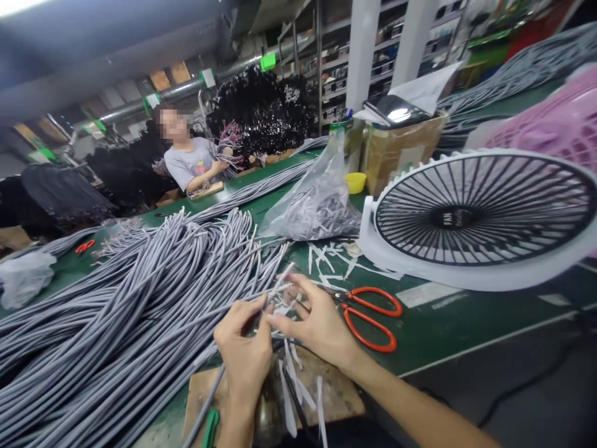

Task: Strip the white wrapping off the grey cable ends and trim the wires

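My left hand [246,339] is closed in a pinch on a grey cable [208,401], whose length hangs below the hand. My right hand [321,320] meets it, fingers curled and thumb against the left fingertips. Thin pale strands show between the two hands, but what the right fingers grip is too small to make out. Beneath them lies a worn wooden board [342,389] with white strips [289,404] over its edge. Orange-handled scissors [373,317] rest beside my right wrist. A large bundle of grey cables [140,298] spreads to the left of my hands.
A white fan [448,218] stands at the right, near a clear bag of pale scraps [317,211]. Behind are a cardboard box [396,149] and a yellow cup [355,182]. Across the green table [433,336] a person [191,155] handles wires. A green-handled tool [211,428] lies on the board.
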Motion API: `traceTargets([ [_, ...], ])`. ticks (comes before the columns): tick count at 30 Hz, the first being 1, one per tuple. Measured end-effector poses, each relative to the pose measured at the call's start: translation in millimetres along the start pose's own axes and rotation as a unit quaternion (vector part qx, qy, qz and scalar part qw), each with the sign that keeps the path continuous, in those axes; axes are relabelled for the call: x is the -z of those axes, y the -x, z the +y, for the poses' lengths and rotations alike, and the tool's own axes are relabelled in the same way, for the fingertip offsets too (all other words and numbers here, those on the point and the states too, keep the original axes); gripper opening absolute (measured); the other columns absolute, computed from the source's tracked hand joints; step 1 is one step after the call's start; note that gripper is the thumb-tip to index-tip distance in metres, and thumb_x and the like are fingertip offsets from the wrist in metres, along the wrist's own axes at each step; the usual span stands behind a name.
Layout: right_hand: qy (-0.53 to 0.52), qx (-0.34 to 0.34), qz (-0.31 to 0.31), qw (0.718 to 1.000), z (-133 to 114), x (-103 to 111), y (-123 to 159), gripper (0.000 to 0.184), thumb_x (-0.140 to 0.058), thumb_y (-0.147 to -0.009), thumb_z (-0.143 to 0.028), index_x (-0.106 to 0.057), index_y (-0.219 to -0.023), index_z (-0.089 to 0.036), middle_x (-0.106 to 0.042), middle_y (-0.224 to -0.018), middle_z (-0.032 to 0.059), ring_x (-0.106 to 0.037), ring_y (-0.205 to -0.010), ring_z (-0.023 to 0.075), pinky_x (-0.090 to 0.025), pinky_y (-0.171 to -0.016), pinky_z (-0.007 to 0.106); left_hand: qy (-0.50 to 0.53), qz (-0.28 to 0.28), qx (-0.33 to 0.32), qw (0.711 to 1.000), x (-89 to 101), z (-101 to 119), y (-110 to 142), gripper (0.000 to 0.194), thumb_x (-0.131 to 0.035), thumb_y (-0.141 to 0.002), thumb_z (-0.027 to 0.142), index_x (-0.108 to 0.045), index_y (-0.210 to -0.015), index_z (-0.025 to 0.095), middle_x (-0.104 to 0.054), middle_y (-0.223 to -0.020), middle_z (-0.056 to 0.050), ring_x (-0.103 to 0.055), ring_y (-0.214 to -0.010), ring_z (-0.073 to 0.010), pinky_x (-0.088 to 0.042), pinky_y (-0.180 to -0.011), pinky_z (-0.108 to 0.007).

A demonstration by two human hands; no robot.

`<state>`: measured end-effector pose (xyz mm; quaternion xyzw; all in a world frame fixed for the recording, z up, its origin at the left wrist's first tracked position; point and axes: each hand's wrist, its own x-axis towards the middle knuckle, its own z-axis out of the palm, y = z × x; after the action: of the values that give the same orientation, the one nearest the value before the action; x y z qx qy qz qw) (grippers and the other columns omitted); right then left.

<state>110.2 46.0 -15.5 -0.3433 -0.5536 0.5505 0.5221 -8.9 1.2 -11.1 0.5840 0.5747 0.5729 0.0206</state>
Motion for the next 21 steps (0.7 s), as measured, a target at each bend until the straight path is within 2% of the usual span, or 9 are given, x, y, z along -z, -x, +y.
traceTargets([
  [2,0.007,-0.007,-0.012,1.0,-2.5,-2.5,-0.4,0.026,-0.067,-0.063,-0.028,-0.065,-0.085,-0.015,-0.065,-0.075,0.0031,-0.062,-0.067,0.0162,-0.053,-0.06,0.025,0.0,-0.008,-0.003,1.0,0.1,1.5,-0.2,0.01,-0.064,-0.074,0.017,-0.074,-0.076,0.017,-0.067,-0.063,-0.001,-0.061,-0.056,-0.0131,-0.05,-0.053,-0.022],
  [4,0.015,0.006,0.003,1.0,-4.4,-2.7,-0.9,0.016,-0.062,-0.067,-0.029,-0.066,-0.073,-0.015,-0.068,-0.071,0.0052,-0.063,-0.064,0.0175,-0.054,-0.056,0.025,0.004,-0.018,0.006,1.0,-0.4,1.4,0.2,0.008,-0.065,-0.075,0.019,-0.073,-0.076,0.017,-0.065,-0.06,-0.001,-0.06,-0.054,-0.0125,-0.049,-0.053,-0.022],
  [9,0.002,0.044,0.027,0.999,-2.3,-2.3,-2.7,0.014,-0.06,-0.067,-0.027,-0.067,-0.064,-0.016,-0.069,-0.064,0.0053,-0.064,-0.061,0.0185,-0.054,-0.056,0.026,0.03,-0.037,0.033,0.998,-1.7,-0.3,1.8,0.008,-0.067,-0.075,0.02,-0.073,-0.078,0.016,-0.064,-0.061,-0.001,-0.057,-0.051,-0.0114,-0.048,-0.051,-0.021],
  [15,0.025,0.054,0.052,0.997,-4.4,-2.6,-2.6,0.013,-0.057,-0.066,-0.025,-0.063,-0.059,-0.015,-0.061,-0.051,0.0011,-0.05,-0.044,0.011,-0.043,-0.042,0.02,0.069,-0.052,0.078,0.993,-1.1,3.4,-0.6,0.009,-0.067,-0.074,0.022,-0.074,-0.076,0.016,-0.07,-0.067,-0.004,-0.065,-0.062,-0.0149,-0.054,-0.059,-0.022],
  [21,0.061,0.106,0.04,0.992,-8.3,-2.1,4.3,0.015,-0.053,-0.066,-0.022,-0.063,-0.059,-0.014,-0.053,-0.047,-0.0014,-0.037,-0.037,0.0062,-0.03,-0.035,0.017,0.127,0.022,0.18,0.975,-1.4,3.8,-3.1,0.015,-0.07,-0.068,0.027,-0.073,-0.075,0.013,-0.073,-0.071,-0.006,-0.069,-0.064,-0.0179,-0.056,-0.062,-0.025],
])
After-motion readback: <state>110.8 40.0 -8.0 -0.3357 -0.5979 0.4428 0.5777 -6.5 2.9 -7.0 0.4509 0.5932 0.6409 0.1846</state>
